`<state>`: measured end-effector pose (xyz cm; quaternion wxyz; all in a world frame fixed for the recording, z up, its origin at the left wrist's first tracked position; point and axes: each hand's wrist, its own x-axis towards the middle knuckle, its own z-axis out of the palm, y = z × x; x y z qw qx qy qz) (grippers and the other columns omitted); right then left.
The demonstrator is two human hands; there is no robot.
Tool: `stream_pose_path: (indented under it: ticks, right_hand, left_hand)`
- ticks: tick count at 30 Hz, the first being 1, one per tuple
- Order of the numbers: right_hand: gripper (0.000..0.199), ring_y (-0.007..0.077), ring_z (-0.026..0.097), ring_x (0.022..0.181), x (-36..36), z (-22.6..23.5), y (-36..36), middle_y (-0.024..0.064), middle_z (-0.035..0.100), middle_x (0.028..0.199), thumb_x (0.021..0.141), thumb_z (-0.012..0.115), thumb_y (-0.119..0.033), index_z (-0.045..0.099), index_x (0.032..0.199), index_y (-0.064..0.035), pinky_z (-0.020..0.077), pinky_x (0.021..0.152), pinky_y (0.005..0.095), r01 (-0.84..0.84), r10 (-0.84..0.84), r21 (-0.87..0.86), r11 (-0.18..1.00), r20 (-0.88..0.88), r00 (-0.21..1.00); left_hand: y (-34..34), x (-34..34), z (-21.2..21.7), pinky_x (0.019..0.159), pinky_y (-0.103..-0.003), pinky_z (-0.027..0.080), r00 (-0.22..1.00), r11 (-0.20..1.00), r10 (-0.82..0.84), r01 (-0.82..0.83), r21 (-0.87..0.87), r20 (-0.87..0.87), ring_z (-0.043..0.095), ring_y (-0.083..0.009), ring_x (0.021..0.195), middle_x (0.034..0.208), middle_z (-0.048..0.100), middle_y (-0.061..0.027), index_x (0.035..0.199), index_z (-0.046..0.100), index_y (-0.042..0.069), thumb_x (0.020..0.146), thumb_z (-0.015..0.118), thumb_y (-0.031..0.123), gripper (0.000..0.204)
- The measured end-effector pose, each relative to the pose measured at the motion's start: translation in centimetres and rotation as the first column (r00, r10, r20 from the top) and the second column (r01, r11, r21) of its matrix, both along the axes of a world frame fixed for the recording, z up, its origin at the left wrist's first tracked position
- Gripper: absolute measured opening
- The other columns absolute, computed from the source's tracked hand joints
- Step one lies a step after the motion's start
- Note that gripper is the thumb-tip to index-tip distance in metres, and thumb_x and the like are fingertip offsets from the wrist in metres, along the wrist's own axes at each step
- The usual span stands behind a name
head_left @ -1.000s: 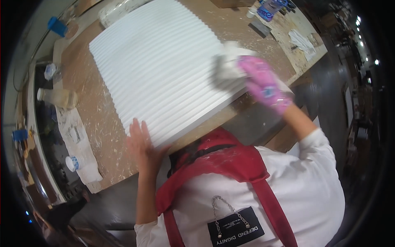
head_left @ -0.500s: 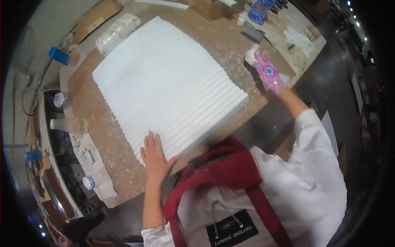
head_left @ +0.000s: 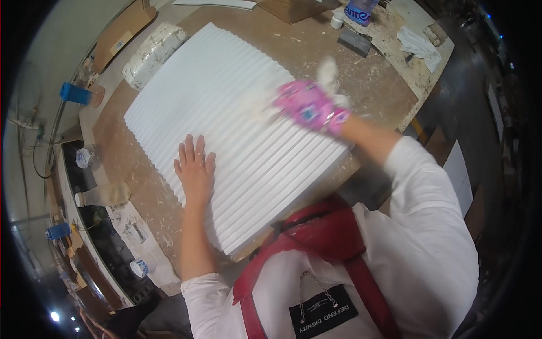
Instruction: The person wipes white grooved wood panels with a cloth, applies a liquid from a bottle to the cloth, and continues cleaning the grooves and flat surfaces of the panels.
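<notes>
A large white ribbed panel [head_left: 226, 113] lies flat on the brown work table, its ridges running across it. My left hand [head_left: 195, 166] is bare and rests on the panel near its left edge, fingers spread. Over the panel's right side is my right hand [head_left: 309, 107], in a pink flowered glove and smeared by motion. With it goes a whitish cloth [head_left: 327, 73], whose loose parts show beside the glove; the fingers themselves are blurred.
A wrapped white block [head_left: 153, 55] sits beyond the panel's far left edge. Toward the far right are a grey block [head_left: 354, 42], a small white bottle [head_left: 337, 20], a blue-labelled bottle [head_left: 360, 10] and a crumpled white cloth [head_left: 419, 48]. A jar of yellowish liquid [head_left: 107, 194] lies left.
My right hand has swung left with the cloth, from the table's right side onto the panel. My left hand has slid farther up from the panel's near corner.
</notes>
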<state>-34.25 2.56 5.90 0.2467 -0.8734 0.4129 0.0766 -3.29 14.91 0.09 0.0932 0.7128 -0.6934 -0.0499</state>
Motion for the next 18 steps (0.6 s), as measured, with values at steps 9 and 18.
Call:
stream_pose_path:
  ticks: [9,18]
  right_hand:
    - [0.035,0.0316,0.058,0.099,-3.4,-2.3,-4.3,0.0126,0.059,0.102,0.080,0.063,-0.022,0.058,0.113,-0.0105,0.0474,0.090,0.0403,-0.051,0.082,-0.431,0.901,0.053,0.995]
    - [0.029,0.0279,0.065,0.088,-12.5,-2.1,-7.4,0.0108,0.066,0.099,0.093,0.050,-0.036,0.066,0.100,-0.0122,0.0537,0.074,0.0386,0.042,-0.177,-0.708,0.705,-0.119,0.977]
  left_hand:
    - [-0.1,-0.1,0.2,0.110,-0.057,0.017,0.999,0.999,0.033,-0.034,0.025,0.024,0.024,-0.0336,0.140,0.153,0.027,-0.0062,0.142,0.041,0.020,0.097,0.042,0.039,0.049]
    - [-0.2,-0.3,0.6,0.110,-0.057,0.018,0.998,0.995,0.027,-0.033,0.091,0.065,0.024,-0.0336,0.139,0.154,0.025,-0.0074,0.143,0.038,0.021,0.093,0.052,0.034,0.054]
